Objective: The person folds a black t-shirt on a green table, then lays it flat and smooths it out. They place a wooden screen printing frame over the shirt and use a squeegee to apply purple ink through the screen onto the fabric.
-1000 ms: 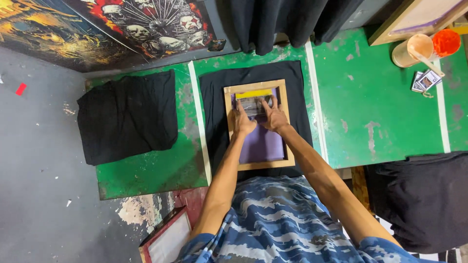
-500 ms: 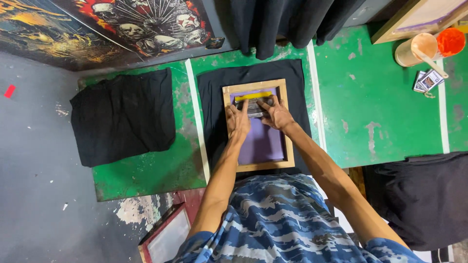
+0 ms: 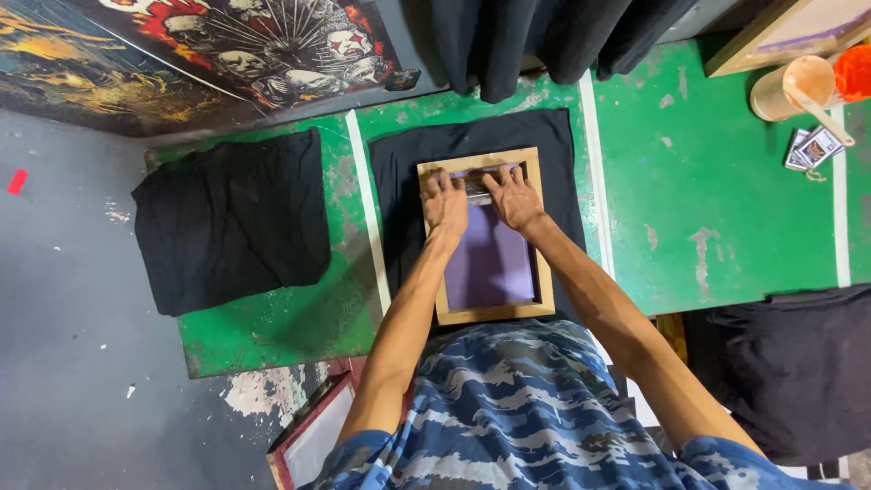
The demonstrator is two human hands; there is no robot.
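Both arms stretched forward over a wooden-framed printing screen with purple mesh, lying flat on a black cloth spread across the green-painted worktable. Frame squared on the cloth, presumably so the mesh sits flush against the fabric with no gap underneath.

Left hand and right hand side by side at the far end of the mesh, fingers curled down over a short grey squeegee bar held crosswise between them. Both hands closed on that bar, one at each end, thumbs toward the body; probably gripped so in order to spread pressure evenly across the blade. Bar at the top of the purple field, just inside the far rail of the frame, where a strip of paler colour shows. Grip from underneath hidden by the knuckles, so blade angle not readable.

Strips of pale tape running along the table to either side of the cloth, seemingly marking out a station for positioning. A second folded black cloth lying to the left, well apart from the screen, on its own patch of green. At the far right corner, a tan plastic cup with a stick in it beside an orange tub, plus a small stack of cards. Blue camouflage shirt at the bottom of the view, close against the near table edge.
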